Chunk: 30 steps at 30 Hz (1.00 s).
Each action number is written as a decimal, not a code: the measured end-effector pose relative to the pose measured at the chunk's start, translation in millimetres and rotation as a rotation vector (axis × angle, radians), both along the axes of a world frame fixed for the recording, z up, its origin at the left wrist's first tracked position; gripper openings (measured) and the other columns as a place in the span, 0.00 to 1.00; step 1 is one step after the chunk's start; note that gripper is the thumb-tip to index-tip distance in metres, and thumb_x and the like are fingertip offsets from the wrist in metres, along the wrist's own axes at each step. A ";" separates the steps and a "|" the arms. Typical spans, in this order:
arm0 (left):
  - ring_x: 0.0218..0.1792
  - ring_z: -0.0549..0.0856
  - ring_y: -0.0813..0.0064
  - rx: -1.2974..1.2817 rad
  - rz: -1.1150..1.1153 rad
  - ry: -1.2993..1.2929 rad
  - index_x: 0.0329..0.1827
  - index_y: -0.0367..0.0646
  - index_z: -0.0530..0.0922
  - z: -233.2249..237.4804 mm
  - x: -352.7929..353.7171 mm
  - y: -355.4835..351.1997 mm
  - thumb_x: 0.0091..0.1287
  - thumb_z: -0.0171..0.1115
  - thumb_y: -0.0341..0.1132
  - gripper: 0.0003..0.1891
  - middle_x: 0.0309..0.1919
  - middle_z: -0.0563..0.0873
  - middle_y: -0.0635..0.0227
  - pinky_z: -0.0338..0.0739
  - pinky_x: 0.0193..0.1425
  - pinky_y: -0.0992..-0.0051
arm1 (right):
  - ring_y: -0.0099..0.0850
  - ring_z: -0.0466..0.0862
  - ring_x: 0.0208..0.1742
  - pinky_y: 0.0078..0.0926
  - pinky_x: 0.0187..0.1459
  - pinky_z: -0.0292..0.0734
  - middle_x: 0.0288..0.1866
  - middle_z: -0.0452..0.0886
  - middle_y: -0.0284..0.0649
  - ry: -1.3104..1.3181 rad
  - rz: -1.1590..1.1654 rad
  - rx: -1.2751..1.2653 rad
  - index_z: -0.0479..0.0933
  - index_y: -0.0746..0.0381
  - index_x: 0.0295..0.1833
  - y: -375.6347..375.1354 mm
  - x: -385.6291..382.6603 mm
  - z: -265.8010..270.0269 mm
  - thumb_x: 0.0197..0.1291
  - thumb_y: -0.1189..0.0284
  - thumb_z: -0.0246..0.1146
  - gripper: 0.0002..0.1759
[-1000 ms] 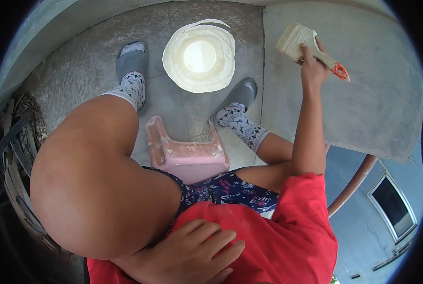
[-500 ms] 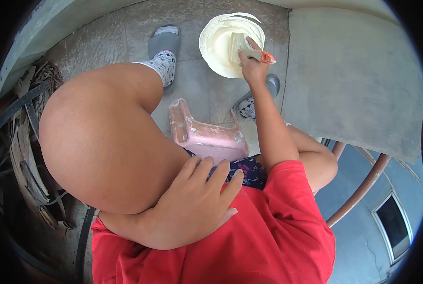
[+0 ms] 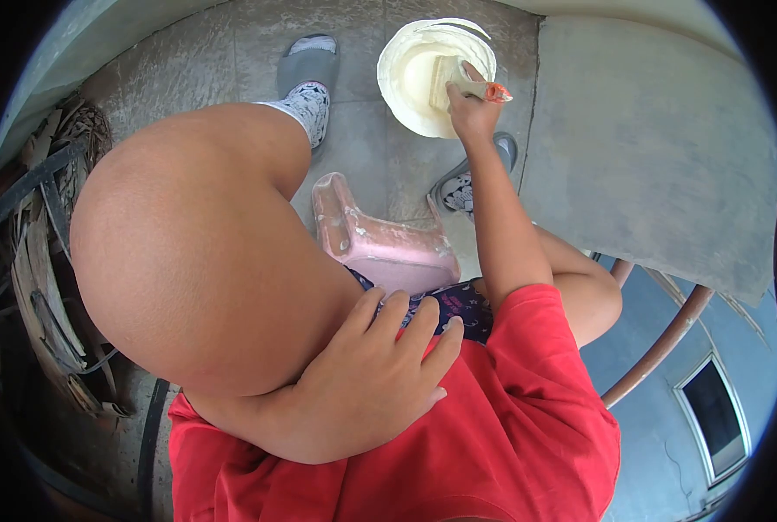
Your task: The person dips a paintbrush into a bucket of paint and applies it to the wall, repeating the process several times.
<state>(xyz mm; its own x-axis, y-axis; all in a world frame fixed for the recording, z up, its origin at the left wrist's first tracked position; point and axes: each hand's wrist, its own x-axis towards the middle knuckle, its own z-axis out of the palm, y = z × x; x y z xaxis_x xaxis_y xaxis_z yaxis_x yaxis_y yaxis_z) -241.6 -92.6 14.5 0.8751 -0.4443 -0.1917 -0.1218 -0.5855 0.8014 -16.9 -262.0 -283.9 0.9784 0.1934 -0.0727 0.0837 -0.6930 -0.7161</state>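
My right hand [image 3: 473, 111] grips a wide paintbrush [image 3: 484, 90] by its pale handle, which ends in an orange-red tip. The bristles point left, over the inside of a white bucket [image 3: 397, 96] holding cream-coloured paint [image 3: 419, 74]. Bucket and hand are at the top of the view, near my slippered foot. My left hand [image 3: 366, 378] rests across my lap at the top of my raised thigh, its fingers spread and holding nothing. Below me is a pink plastic stool [image 3: 393, 252] with white paint smears, partly covered by my legs.
A grey slab [image 3: 649, 139] with a straight left edge lies on the right. Past it a brown rail [image 3: 662, 348] runs above a drop, with a blue wall and window beyond. Dry palm stalks [image 3: 45, 296] and dark metal bars fill the left side. The floor is grey tile.
The brush and right hand have shifted slightly toward the far side of the bucket, the handle lying more level. The whole view has moved a little. My left hand stays on my lap.
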 end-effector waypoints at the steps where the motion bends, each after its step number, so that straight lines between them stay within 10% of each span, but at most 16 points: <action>1: 0.50 0.77 0.58 0.001 0.000 -0.001 0.56 0.37 0.78 0.0 0.1 0.1 0.59 0.65 0.47 0.27 0.48 0.80 0.54 0.72 0.59 0.58 | 0.26 0.85 0.34 0.25 0.41 0.78 0.37 0.86 0.43 0.001 0.005 -0.002 0.79 0.62 0.60 -0.1 0.3 -0.2 0.51 0.71 0.69 0.27; 12: 0.49 0.77 0.58 0.001 -0.014 -0.005 0.56 0.37 0.78 1.0 2.6 -1.5 0.59 0.64 0.46 0.26 0.47 0.80 0.54 0.72 0.59 0.59 | 0.28 0.85 0.38 0.25 0.45 0.78 0.41 0.86 0.45 -0.032 0.022 0.030 0.78 0.64 0.61 1.1 -1.1 26.9 0.53 0.70 0.69 0.27; 22: 0.50 0.77 0.58 0.045 -0.092 -0.052 0.57 0.38 0.78 4.2 4.6 -5.8 0.59 0.63 0.44 0.25 0.48 0.80 0.53 0.72 0.59 0.60 | 0.34 0.84 0.51 0.26 0.54 0.78 0.51 0.83 0.51 -0.139 -0.188 0.568 0.71 0.72 0.64 16.0 -25.7 94.3 0.60 0.77 0.65 0.26; 24: 0.51 0.77 0.57 -0.024 -0.060 0.007 0.57 0.38 0.77 6.0 6.3 -7.2 0.59 0.64 0.46 0.26 0.49 0.80 0.53 0.72 0.59 0.59 | 0.33 0.84 0.52 0.25 0.55 0.75 0.52 0.84 0.52 0.046 -0.099 0.201 0.75 0.68 0.62 1.3 -33.6 42.4 0.58 0.74 0.66 0.25; 30: 0.57 0.74 0.51 -0.024 -0.113 0.101 0.60 0.38 0.75 9.0 11.1 -7.6 0.56 0.68 0.49 0.32 0.55 0.76 0.50 0.68 0.65 0.53 | 0.42 0.87 0.40 0.31 0.45 0.79 0.39 0.85 0.54 -0.345 0.012 0.190 0.80 0.64 0.58 3.3 -47.0 53.7 0.52 0.78 0.68 0.24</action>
